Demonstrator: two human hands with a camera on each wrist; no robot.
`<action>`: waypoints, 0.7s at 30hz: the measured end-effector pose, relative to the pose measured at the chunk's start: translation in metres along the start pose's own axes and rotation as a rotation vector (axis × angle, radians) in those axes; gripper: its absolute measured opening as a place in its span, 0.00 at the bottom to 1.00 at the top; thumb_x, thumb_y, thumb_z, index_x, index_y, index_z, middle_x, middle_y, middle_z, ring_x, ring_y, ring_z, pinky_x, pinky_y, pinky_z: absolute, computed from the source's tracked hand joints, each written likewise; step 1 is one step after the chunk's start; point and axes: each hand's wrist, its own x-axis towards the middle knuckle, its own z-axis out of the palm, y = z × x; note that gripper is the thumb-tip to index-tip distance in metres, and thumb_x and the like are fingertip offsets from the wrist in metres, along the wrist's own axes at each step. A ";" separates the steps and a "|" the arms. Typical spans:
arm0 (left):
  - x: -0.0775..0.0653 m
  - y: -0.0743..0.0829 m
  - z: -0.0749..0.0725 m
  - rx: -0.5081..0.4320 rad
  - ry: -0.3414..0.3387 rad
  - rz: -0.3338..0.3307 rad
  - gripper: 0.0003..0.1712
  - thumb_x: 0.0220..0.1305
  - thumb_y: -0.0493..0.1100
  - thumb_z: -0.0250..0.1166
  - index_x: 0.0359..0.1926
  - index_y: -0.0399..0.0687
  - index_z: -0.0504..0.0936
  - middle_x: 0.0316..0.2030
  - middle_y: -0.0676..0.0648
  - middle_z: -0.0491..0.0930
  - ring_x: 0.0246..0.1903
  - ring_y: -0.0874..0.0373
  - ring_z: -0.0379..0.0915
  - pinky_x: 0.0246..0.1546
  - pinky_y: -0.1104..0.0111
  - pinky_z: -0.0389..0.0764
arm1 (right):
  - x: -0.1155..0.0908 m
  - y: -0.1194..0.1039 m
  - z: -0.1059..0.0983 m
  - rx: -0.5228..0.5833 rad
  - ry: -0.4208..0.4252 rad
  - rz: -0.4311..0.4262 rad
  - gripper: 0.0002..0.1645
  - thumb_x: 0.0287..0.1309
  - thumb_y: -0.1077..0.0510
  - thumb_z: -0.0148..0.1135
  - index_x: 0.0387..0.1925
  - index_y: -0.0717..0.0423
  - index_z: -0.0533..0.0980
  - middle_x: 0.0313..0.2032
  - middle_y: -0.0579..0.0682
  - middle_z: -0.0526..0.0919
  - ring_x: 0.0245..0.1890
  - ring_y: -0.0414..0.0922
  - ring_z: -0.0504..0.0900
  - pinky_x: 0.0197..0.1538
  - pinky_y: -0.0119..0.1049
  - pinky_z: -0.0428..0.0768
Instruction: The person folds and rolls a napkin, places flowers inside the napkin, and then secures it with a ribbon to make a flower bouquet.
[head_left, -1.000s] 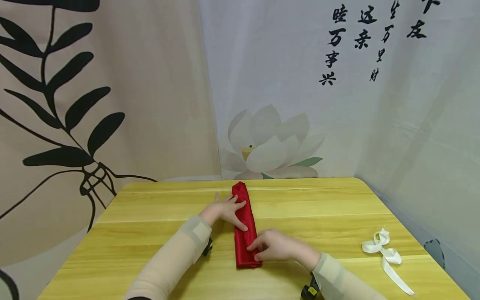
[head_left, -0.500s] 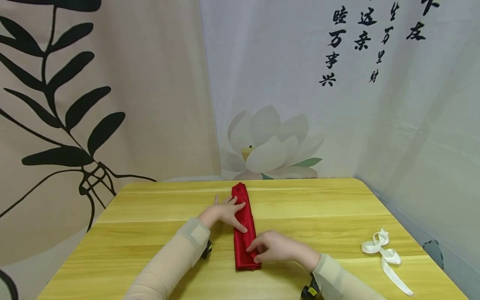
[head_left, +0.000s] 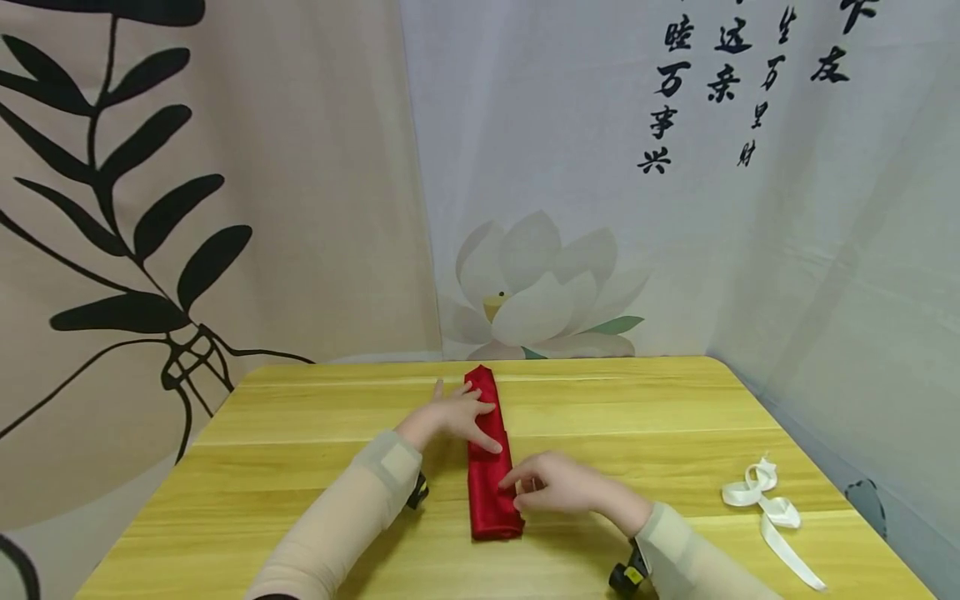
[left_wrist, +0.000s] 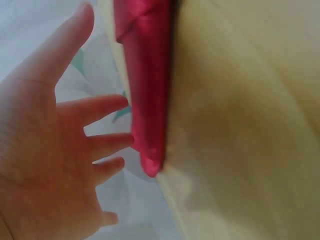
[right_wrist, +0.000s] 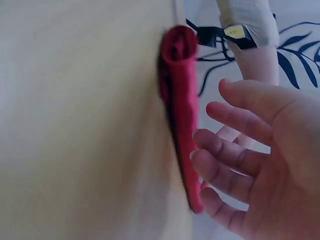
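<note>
A long strip of shiny red cloth point(head_left: 491, 500), rolled or folded up, lies lengthwise on the table; its coiled near end point(right_wrist: 180, 47) shows in the right wrist view. My left hand point(head_left: 459, 418) hovers over or lightly touches its far half with fingers spread; in the left wrist view the palm and the straight fingers point(left_wrist: 107, 145) stand beside the cloth point(left_wrist: 147, 90). At the cloth's right edge, nearer me, is my right hand point(head_left: 558, 483), fingers loosely bent. The right wrist view shows those fingers point(right_wrist: 235, 155) apart from one another and pinching nothing; contact with the cloth is unclear.
To the right on the wooden table point(head_left: 315, 467) lies a white ribbon point(head_left: 780, 512) with loops and a loose tail. Behind the table hangs a printed curtain point(head_left: 330, 183) with plants, a lotus and black characters. Each wrist wears a black camera.
My right hand has lifted slightly and drawn back right from the cloth's edge. The left hand has shifted a little to the right and away from me. The cloth and ribbon stay put.
</note>
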 end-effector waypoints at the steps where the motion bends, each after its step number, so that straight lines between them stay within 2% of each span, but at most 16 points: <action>1: 0.002 0.003 -0.003 -0.004 0.020 0.015 0.47 0.50 0.75 0.64 0.67 0.59 0.71 0.71 0.46 0.60 0.73 0.47 0.39 0.63 0.36 0.29 | -0.003 0.001 -0.005 -0.008 0.012 -0.003 0.15 0.60 0.58 0.64 0.49 0.56 0.82 0.25 0.37 0.74 0.25 0.32 0.70 0.31 0.28 0.73; 2: 0.004 0.007 -0.006 -0.005 0.048 0.036 0.44 0.52 0.74 0.63 0.66 0.59 0.73 0.69 0.48 0.63 0.73 0.47 0.42 0.63 0.35 0.30 | -0.006 0.002 -0.009 -0.017 0.024 -0.002 0.15 0.61 0.58 0.64 0.49 0.57 0.82 0.25 0.37 0.74 0.25 0.32 0.70 0.30 0.28 0.73; 6: 0.014 0.023 -0.018 -0.070 0.200 0.128 0.30 0.60 0.67 0.62 0.58 0.58 0.81 0.58 0.55 0.76 0.65 0.52 0.61 0.61 0.33 0.37 | -0.025 0.010 -0.032 -0.080 0.091 0.005 0.15 0.61 0.58 0.64 0.48 0.59 0.81 0.27 0.36 0.74 0.25 0.33 0.71 0.32 0.30 0.73; 8: 0.018 0.033 -0.023 -0.118 0.255 0.164 0.26 0.63 0.64 0.61 0.56 0.59 0.82 0.52 0.58 0.80 0.59 0.56 0.68 0.62 0.36 0.43 | -0.036 0.016 -0.043 -0.111 0.131 0.025 0.14 0.62 0.57 0.63 0.48 0.57 0.82 0.28 0.36 0.75 0.26 0.34 0.72 0.32 0.31 0.74; 10: 0.021 0.043 -0.027 -0.190 0.283 0.195 0.23 0.65 0.61 0.60 0.55 0.59 0.82 0.51 0.58 0.80 0.55 0.57 0.72 0.62 0.43 0.55 | -0.049 0.021 -0.055 -0.118 0.165 0.056 0.14 0.63 0.56 0.63 0.48 0.56 0.81 0.29 0.37 0.77 0.25 0.35 0.73 0.32 0.32 0.75; 13: 0.025 0.059 -0.030 -0.325 0.271 0.243 0.22 0.66 0.58 0.61 0.57 0.57 0.81 0.54 0.55 0.79 0.55 0.56 0.73 0.56 0.55 0.69 | -0.069 0.030 -0.073 -0.126 0.210 0.127 0.15 0.64 0.54 0.62 0.49 0.55 0.81 0.29 0.39 0.78 0.25 0.37 0.73 0.31 0.33 0.74; 15: 0.030 0.068 -0.030 -0.415 0.257 0.282 0.22 0.67 0.56 0.61 0.57 0.54 0.81 0.57 0.53 0.77 0.55 0.54 0.73 0.52 0.60 0.74 | -0.083 0.037 -0.085 -0.123 0.236 0.179 0.16 0.64 0.54 0.62 0.50 0.56 0.80 0.30 0.41 0.78 0.24 0.38 0.73 0.29 0.34 0.74; 21: 0.045 0.096 -0.023 -0.644 0.207 0.359 0.21 0.68 0.54 0.60 0.58 0.53 0.80 0.55 0.54 0.79 0.56 0.56 0.73 0.54 0.63 0.74 | -0.135 0.065 -0.112 -0.129 0.313 0.348 0.20 0.63 0.52 0.63 0.52 0.59 0.79 0.34 0.45 0.77 0.27 0.41 0.73 0.29 0.36 0.73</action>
